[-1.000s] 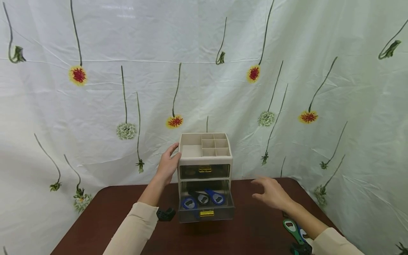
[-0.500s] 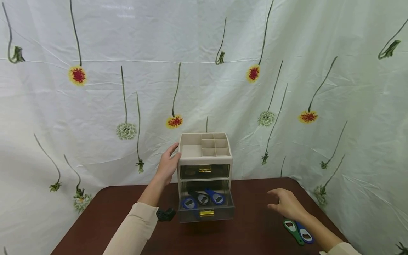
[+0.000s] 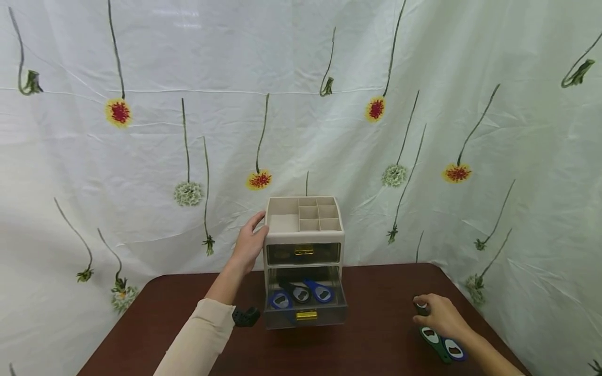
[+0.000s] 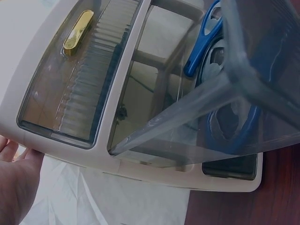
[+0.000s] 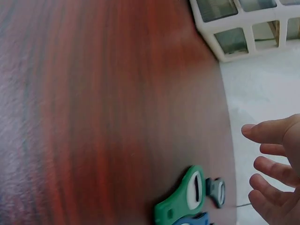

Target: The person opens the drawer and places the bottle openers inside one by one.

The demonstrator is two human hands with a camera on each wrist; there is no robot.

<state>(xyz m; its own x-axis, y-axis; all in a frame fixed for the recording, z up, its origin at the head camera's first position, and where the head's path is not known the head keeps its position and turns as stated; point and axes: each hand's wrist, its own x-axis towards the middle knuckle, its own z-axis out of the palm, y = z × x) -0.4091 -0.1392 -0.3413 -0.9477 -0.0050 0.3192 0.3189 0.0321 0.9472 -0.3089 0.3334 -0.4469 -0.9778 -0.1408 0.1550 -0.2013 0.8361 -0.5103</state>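
Observation:
My left hand (image 3: 247, 245) rests along the left side of a cream drawer organizer (image 3: 304, 237), fingers extended; the left wrist view shows its fingertips at the edge. The lower clear drawer (image 3: 326, 315) is pulled out. Inside it lie a black bottle opener (image 3: 300, 293) between two blue bottle openers (image 3: 322, 292). At the right of the table, my right hand (image 3: 439, 316) hovers with loosely bent fingers around another black bottle opener (image 3: 421, 309), holding nothing in the right wrist view. Just below lie a green bottle opener (image 5: 180, 199) and a blue bottle opener (image 3: 454, 349).
The upper drawer (image 3: 303, 253), with a gold handle, is closed. Compartments (image 3: 309, 211) divide the organizer's top. A dark red-brown table (image 3: 376, 334) carries everything, and a white flowered cloth (image 3: 329, 141) hangs behind it.
My right hand has moved right and down, away from the organizer, to the black bottle opener on the table. The left hand stays at the organizer's side.

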